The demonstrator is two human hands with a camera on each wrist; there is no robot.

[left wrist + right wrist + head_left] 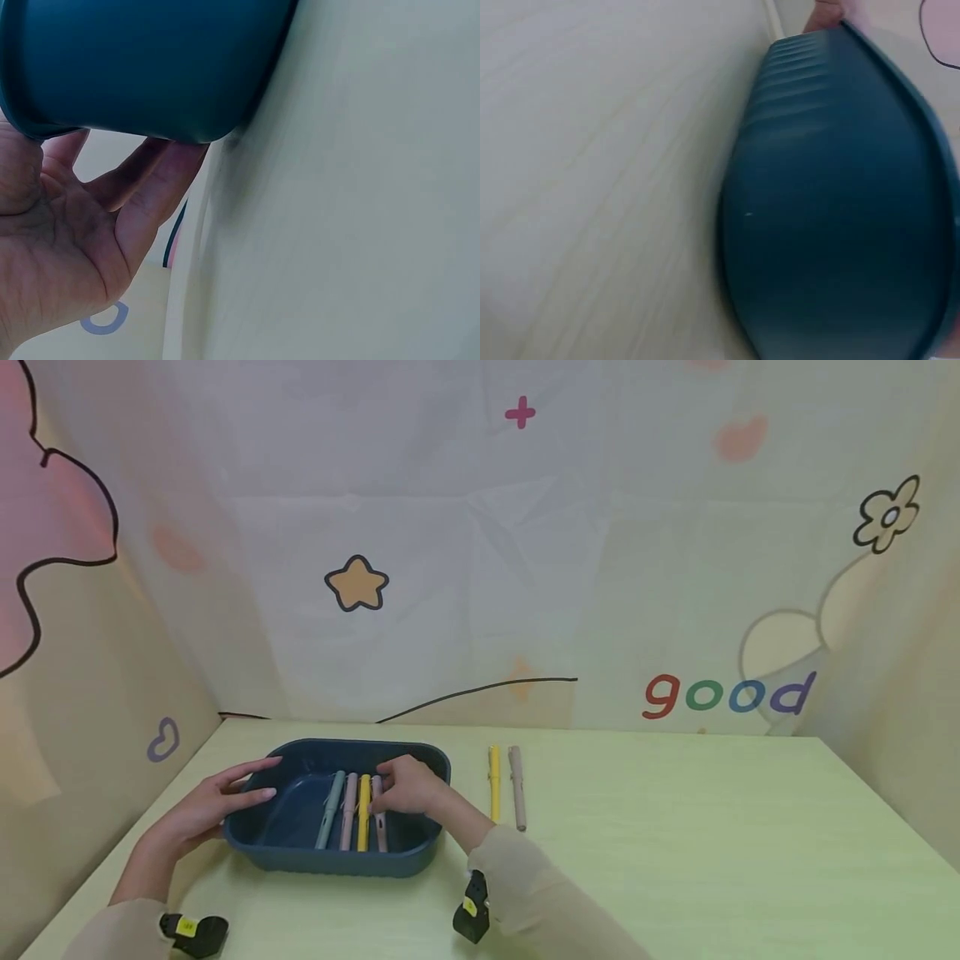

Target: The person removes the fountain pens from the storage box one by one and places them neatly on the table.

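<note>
1. Two small black wrist cameras sit nearest, one on the left sleeve [193,933] and one on the right sleeve [472,908].
2. Two hands are at work. One left hand [213,806] lies flat against the left end of the tray, with its fingers straight and loose, touching the rim. From the left wrist view, the fingers [150,187] reach along under the tray's outer wall.
3. One right hand [411,787] is inside the tray on the right side. Its fingers curl down onto the purple pen [378,814], but I cannot tell if they really pinch it or only touch it.
4. One dark blue tray [420,852] sits on the table, near the left side. From the right wrist view, only its blue outer wall [840,210] shows.
5. Four pens lie in the tray, side by side, pointing from near to far. From left to right they are: one green pen [330,810], one pink pen [348,810], one yellow pen [363,814] and the purple pen.
6. Two more pens lie on the table just to the right of the tray, close beside each other: one yellow table pen [494,781] and one tan table pen [517,785].
7. One pale green table [712,843] holds all of it.
8. One curtain with a star [357,583] and the word "good" [727,693] hangs at the far side.
</note>
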